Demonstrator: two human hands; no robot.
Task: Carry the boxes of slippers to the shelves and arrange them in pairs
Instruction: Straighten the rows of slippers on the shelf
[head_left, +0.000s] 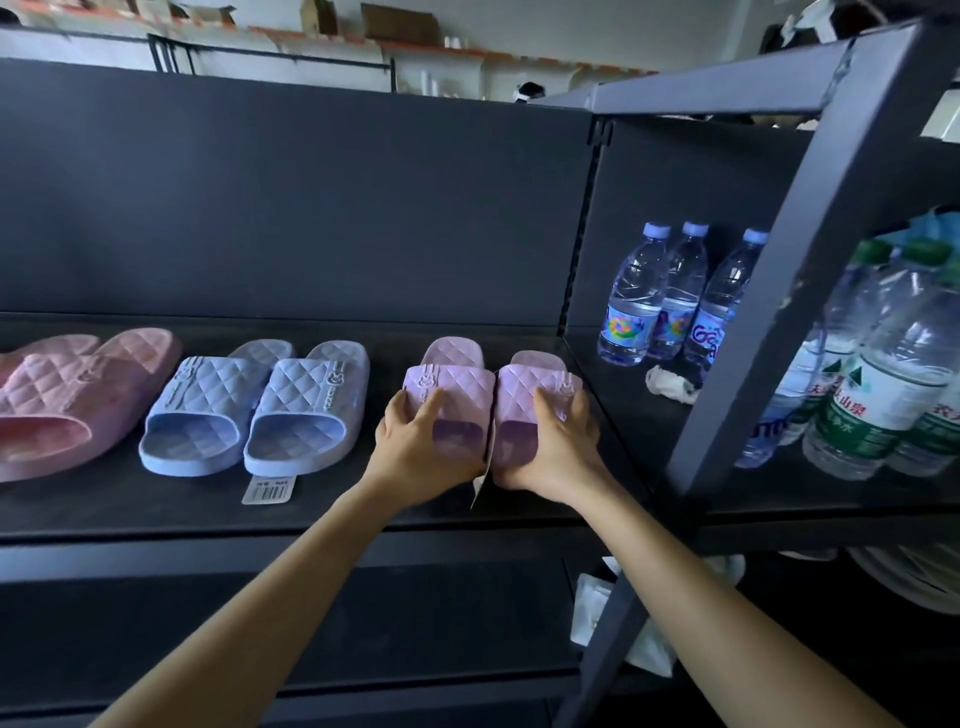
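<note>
The dark shelf (363, 512) is split into two bays by a side panel. The left bay holds three pairs of quilted slippers in a row: a pink pair (62, 408) at far left, a blue pair (249, 410) in the middle with a barcode tag (268, 490) lying at its near edge, and a lilac pair at the right end. The right bay, behind the grey upright post (795, 260), holds upright water bottles: blue-capped bottles (670, 296) at the back and green-capped bottles (883, 384) nearer, with a crumpled white cloth (670, 385) between them. The left lilac slipper (449, 382) and right lilac slipper (530, 382) sit side by side on the board, touching along their inner edges. Their long axes run near to far, with the open toe ends facing the near edge and the heels toward the back panel, parallel to the blue pair. The left hand (421, 441) grips the near end of the left lilac slipper, its fingers slightly apart and curled over the strap. The right hand (558, 441) grips the right lilac slipper the same way. A white tag (480, 491) hangs down between the two hands.
</note>
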